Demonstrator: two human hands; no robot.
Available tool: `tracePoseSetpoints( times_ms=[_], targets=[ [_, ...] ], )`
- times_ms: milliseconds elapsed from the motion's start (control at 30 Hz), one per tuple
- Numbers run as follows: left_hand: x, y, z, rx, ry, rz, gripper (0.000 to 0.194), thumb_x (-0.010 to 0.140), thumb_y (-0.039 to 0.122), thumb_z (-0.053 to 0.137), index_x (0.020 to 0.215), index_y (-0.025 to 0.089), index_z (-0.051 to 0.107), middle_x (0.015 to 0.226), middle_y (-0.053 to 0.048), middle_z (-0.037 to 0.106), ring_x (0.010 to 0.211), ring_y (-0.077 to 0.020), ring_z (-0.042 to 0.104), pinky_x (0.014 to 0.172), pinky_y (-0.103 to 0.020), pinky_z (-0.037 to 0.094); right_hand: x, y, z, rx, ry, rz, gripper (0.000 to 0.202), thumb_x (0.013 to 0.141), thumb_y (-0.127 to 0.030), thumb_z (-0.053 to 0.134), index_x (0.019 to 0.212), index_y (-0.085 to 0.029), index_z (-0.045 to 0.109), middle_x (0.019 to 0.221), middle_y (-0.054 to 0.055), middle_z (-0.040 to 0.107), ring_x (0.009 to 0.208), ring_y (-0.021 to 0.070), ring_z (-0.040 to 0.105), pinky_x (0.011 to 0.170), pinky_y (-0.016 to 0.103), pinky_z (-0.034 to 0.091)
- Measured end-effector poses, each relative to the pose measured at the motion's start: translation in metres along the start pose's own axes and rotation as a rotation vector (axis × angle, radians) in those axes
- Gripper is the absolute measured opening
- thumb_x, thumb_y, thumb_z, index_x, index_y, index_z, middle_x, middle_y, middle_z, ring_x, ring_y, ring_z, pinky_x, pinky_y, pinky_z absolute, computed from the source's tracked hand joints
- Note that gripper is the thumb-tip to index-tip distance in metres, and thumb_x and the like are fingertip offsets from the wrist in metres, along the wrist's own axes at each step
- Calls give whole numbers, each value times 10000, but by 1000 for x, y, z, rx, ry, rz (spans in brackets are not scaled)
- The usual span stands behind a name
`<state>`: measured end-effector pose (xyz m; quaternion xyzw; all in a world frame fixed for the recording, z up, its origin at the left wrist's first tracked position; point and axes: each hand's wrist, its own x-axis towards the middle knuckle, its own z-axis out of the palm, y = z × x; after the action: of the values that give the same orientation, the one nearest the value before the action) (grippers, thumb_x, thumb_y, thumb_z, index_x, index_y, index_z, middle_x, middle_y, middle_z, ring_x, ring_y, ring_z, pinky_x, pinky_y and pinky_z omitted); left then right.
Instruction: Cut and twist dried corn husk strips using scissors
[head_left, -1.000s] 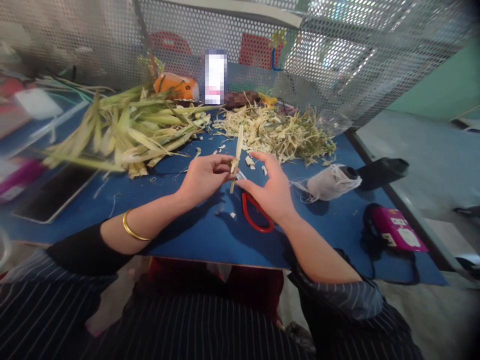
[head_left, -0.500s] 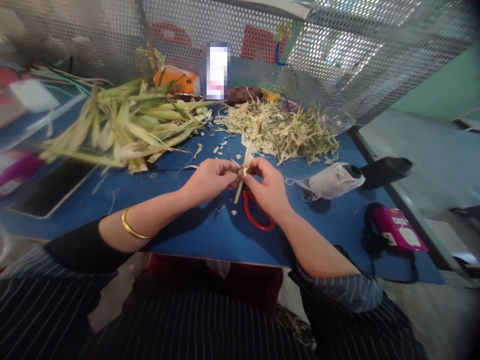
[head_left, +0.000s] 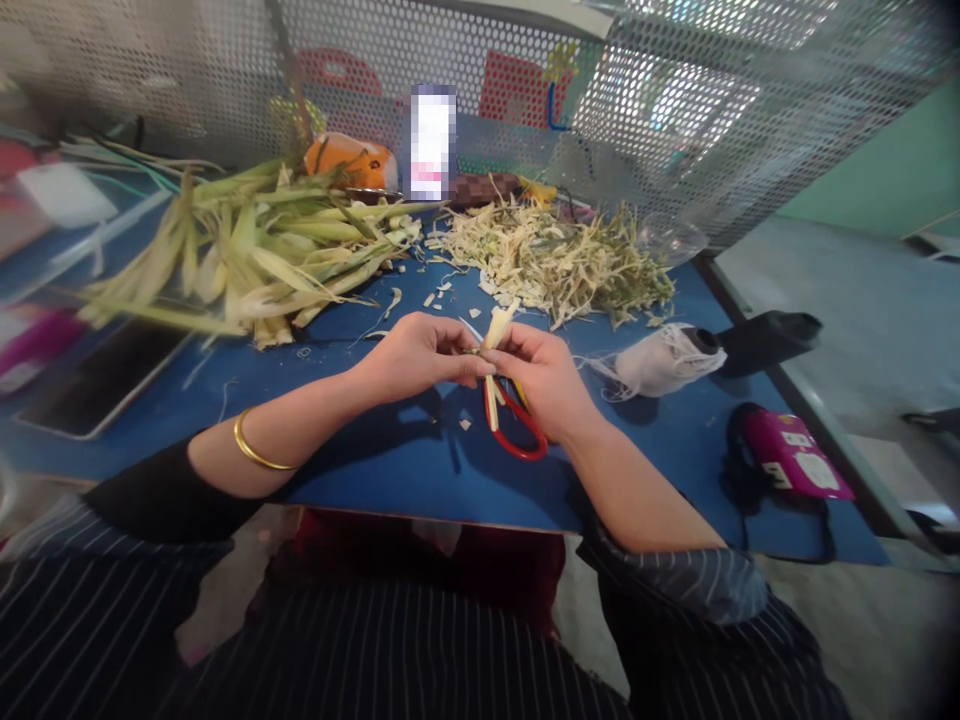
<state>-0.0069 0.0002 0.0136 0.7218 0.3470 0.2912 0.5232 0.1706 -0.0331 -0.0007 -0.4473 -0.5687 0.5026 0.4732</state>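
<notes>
The left fingers and right fingers pinched a pale husk strip between them, over the blue counter. Well right of the fingers, pale markings on a magenta box were too blurred to read. Beyond the fingers rose a perforated metal screen, with a green wall farther right.

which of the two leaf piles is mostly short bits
The right pile, nearer the white spool: its pieces are small and shredded, while the left pile has long, broad strips.
</notes>
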Motion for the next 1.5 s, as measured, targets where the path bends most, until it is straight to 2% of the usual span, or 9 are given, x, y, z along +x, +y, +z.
tracePoseSetpoints(
  times_ms=[333,567,667,800,967,1067,1233,1367,1500],
  targets=[
    [1,-3,4,-77,-8,149,270,842,378,618,714,140,613,610,3,598,589,-88,544,599,-219,427,-6,-4,8,302,9,19,188,705,-346,745,692,-201,626,642,-23,595,617,127,558,652,291,477],
    [3,-10,7,142,90,175,359,902,447,498,733,153,617,586,9,562,551,-95,496,568,-234,388,-3,-2,5,289,60,88,197,687,-324,757,676,-188,615,665,-21,600,620,115,543,665,290,465],
    [3,-9,3,198,215,150,443,956,457,348,918,157,671,615,-10,590,558,-117,527,588,-256,416,-2,-1,1,247,92,105,189,717,-321,733,682,-187,604,648,-25,594,594,106,528,629,278,452],
    [2,-4,-3,473,430,320,291,816,427,625,990,209,707,890,-50,679,854,-183,597,785,-303,440,-2,0,-2,187,107,76,192,743,-325,718,684,-181,605,621,-24,595,577,95,522,590,252,434],
    [0,-2,1,353,207,284,187,791,317,658,925,195,701,886,-31,718,829,-160,634,804,-279,456,-1,0,-2,172,91,69,261,740,-394,715,665,-180,586,615,-23,588,564,97,541,594,256,465],
    [0,-3,3,297,238,236,145,806,288,631,860,169,694,838,-30,717,772,-142,624,742,-256,456,1,-2,-2,123,152,52,251,799,-419,645,737,-178,611,686,-8,599,569,94,559,613,264,489],
    [2,-3,2,150,226,169,214,852,322,568,876,142,680,769,-28,674,698,-124,580,664,-246,444,-1,-11,-5,-247,326,-266,241,784,-238,672,1018,-219,619,948,30,634,844,154,623,824,333,504],
    [2,-6,3,77,192,107,242,862,349,555,829,142,676,765,-32,647,701,-127,559,667,-258,440,-2,-12,-8,-597,176,-517,274,807,-222,659,1079,-251,640,1184,59,613,1148,212,546,1012,403,404],
    [2,-6,5,-7,128,72,253,858,375,570,819,154,686,784,-25,655,722,-119,569,698,-253,452,0,-6,-10,-710,136,-516,163,830,-299,645,988,-271,671,1078,36,681,1112,229,577,996,429,397]
  ],
)
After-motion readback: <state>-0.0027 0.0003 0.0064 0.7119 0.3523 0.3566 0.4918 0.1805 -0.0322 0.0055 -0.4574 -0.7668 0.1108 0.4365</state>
